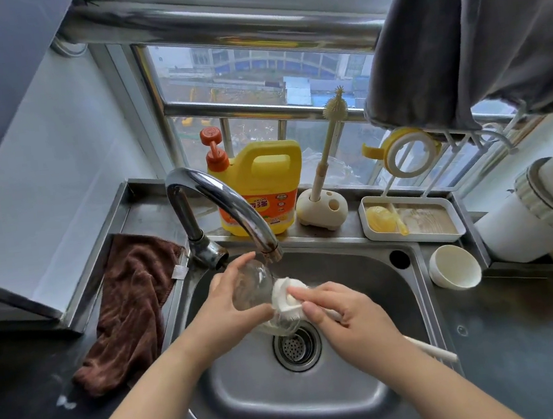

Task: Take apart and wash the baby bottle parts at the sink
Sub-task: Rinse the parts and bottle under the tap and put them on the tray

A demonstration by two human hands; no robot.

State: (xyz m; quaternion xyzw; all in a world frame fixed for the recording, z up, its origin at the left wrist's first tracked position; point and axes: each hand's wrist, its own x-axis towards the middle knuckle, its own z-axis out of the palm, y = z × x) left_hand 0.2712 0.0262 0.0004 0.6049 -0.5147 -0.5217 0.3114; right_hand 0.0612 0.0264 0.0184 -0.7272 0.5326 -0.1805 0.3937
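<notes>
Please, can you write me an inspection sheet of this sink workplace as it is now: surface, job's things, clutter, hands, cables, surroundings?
Surface: steel sink, drain strainer in the bottom; dark counter on both sides.
Job's things: clear bottle held over the sink under the faucet; white brush at the bottle.
Clutter: brown towel over the sink's left edge; yellow detergent jug, brush stand, white tray, white cup behind and right.
Hands: left hand has its grip round the bottle; right hand grips the brush.
Cables: nothing seen.
Surroundings: barred window; grey cloth hanging top right.
</notes>
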